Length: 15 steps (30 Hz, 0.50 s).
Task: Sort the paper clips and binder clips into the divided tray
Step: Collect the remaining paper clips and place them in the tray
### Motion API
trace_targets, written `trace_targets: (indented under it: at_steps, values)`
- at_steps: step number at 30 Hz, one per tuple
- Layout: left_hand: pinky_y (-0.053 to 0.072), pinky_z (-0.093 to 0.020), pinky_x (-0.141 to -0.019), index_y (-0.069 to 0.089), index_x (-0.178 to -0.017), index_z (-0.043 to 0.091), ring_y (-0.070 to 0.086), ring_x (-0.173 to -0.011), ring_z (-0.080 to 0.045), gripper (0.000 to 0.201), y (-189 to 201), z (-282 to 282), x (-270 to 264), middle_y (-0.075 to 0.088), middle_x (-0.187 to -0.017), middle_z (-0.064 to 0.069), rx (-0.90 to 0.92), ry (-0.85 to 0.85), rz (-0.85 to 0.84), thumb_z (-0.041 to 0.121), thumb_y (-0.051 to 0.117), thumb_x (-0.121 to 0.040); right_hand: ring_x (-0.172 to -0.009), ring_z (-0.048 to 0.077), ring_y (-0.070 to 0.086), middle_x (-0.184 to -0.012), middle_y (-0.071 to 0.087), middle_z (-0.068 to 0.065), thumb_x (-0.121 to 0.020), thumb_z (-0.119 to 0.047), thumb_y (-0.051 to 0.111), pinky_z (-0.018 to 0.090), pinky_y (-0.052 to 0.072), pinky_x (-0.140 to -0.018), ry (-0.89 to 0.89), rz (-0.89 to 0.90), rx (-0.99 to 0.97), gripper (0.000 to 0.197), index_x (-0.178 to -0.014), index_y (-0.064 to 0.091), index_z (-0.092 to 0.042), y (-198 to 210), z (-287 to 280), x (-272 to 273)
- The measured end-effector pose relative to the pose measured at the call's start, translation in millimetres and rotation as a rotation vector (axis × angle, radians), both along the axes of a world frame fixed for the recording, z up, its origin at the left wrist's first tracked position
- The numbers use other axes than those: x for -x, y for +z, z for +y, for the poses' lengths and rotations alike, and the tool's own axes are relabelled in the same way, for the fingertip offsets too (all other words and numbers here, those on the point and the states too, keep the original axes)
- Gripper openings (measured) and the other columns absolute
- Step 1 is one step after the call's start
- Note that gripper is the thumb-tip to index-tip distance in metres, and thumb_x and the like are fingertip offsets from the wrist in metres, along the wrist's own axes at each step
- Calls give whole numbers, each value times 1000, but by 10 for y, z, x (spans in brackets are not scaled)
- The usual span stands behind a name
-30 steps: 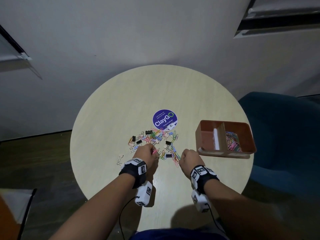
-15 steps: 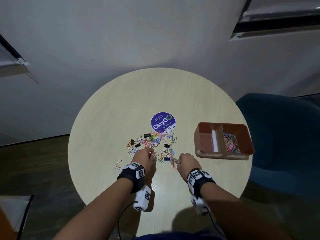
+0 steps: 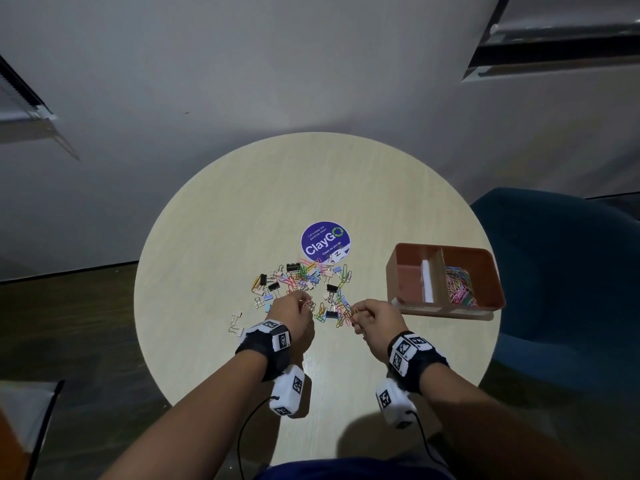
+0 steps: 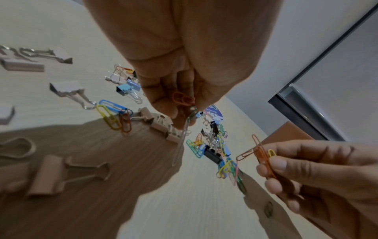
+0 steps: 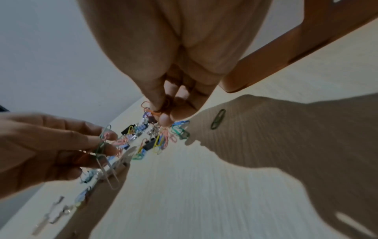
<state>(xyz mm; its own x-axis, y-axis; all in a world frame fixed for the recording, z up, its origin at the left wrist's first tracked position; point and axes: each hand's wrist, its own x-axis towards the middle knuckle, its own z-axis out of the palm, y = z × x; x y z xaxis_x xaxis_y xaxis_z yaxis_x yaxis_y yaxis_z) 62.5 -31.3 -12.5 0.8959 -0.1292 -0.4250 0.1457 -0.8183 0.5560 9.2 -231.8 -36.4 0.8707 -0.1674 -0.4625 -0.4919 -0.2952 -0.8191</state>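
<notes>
The head view shows the round surface (image 3: 214,237) with the mixed pile of paper clips and binder clips (image 3: 304,282) lying just below a purple sticker (image 3: 325,242), and the divided tray (image 3: 491,271) standing near the surface's right edge, well apart from the pile. The tray's right compartment holds coloured paper clips (image 3: 459,285); what lies in the left compartment cannot be told. Both hands sit at the near edge of the pile, but the head view does not resolve what each grip contains. The left wrist view supplies this: the left hand (image 4: 180,64) has its fingertips pressed together on a small bunch of paper clips, a red clip (image 4: 182,100) at the fingertips and a silver clip (image 4: 181,142) hanging below them. The same view shows the right hand (image 4: 319,169) pinching orange clips (image 4: 262,155) between thumb and fingers, clear of the surface. The right wrist view confirms the right hand's pinch and also shows a single green clip (image 5: 218,118) lying alone on the surface in the hand's shadow, apart from the pile. Compared with the frame one second earlier, the right hand has risen off the pile with its clips, and the left hand has lifted as well.
</notes>
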Motion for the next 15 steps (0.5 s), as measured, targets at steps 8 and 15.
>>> trace_targets:
  at_steps: [8, 15]
  values:
    - [53, -33, -76, 60, -114, 25, 65, -85, -26, 30, 159, -334, -56, 70, -97, -6, 190, 104, 41, 11, 40, -97, -57, 16, 56, -79, 72, 4, -97, -8, 52, 28, 41, -50, -64, -59, -248, 15, -95, 66, -13, 375, -149, -121]
    - [57, -37, -81, 61, -112, 23, 70, -85, -18, 22, 479, -1120, -168, 71, -89, 2, 338, 26, -54, 15, 45, -99, -58, 13, 57, -79, 70, 3, -99, -7, 51, 28, 49, -55, -85, -166, -165, 17, -93, 67, -14, 938, -767, -215]
